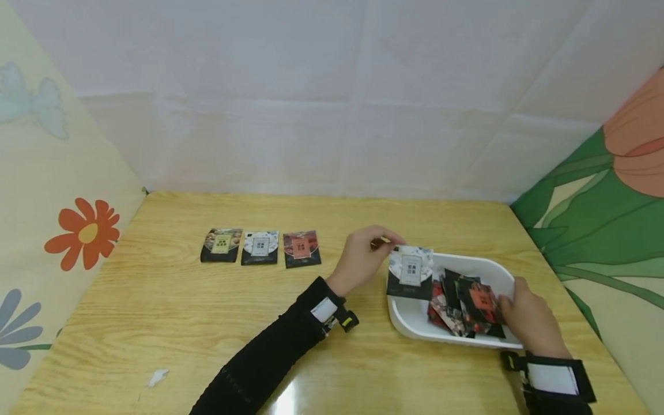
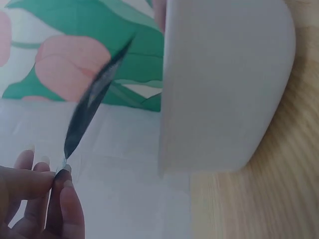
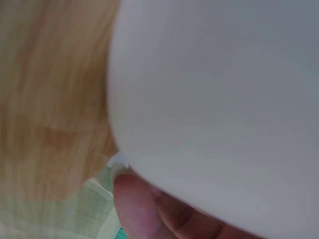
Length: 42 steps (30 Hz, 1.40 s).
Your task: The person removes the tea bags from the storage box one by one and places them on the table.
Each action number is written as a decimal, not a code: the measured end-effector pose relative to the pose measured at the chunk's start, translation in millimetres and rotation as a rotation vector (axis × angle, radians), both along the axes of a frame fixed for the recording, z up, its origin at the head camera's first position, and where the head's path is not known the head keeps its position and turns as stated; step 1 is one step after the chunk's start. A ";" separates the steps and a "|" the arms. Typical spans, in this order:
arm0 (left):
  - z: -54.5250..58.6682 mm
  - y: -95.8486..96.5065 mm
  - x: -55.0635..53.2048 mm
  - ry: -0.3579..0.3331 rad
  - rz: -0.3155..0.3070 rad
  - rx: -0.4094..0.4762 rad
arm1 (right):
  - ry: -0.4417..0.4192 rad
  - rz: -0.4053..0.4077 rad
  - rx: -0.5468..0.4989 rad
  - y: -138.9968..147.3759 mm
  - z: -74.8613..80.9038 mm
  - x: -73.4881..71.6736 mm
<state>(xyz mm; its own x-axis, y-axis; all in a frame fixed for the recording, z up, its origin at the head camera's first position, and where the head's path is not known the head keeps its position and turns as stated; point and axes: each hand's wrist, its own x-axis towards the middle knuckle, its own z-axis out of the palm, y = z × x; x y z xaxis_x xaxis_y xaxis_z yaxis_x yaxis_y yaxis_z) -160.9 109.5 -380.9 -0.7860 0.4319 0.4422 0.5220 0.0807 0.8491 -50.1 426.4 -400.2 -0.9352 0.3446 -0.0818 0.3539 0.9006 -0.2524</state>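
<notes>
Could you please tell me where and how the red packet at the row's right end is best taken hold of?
Probably pinch the red packet by its right edge, coming from the right: it lies flat on the table, and the white packet sits close on its left.

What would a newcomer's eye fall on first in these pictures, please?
Probably the white tub on the right of the table, with dark and red packets inside and the right hand holding its right end. Next, the black-and-white packet that the left hand pinches at the tub's left end. Three packets lie in a row farther left.
</notes>
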 end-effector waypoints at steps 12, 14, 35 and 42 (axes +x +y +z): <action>-22.3 -33.6 -34.7 -0.077 0.124 -0.031 | 0.028 0.027 0.004 -0.8 0.5 0.6; -29.7 -36.8 -39.3 -0.077 0.141 -0.062 | 0.031 0.029 0.005 -0.8 0.2 0.9; -46.4 -50.9 -62.1 -0.065 0.311 -0.342 | 0.017 0.013 0.008 0.5 -1.3 1.3; -44.2 -53.3 -55.7 -0.038 0.263 -0.480 | 0.021 0.011 0.003 0.1 -2.3 1.2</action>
<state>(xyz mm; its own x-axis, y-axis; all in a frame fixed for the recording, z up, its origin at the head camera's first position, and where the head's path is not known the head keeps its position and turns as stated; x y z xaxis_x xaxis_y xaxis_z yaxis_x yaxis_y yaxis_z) -216.6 56.2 -425.1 -0.9064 0.3647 0.2132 0.4017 0.5877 0.7024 -49.0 426.5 -402.5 -0.9403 0.3346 -0.0615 0.3389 0.9051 -0.2567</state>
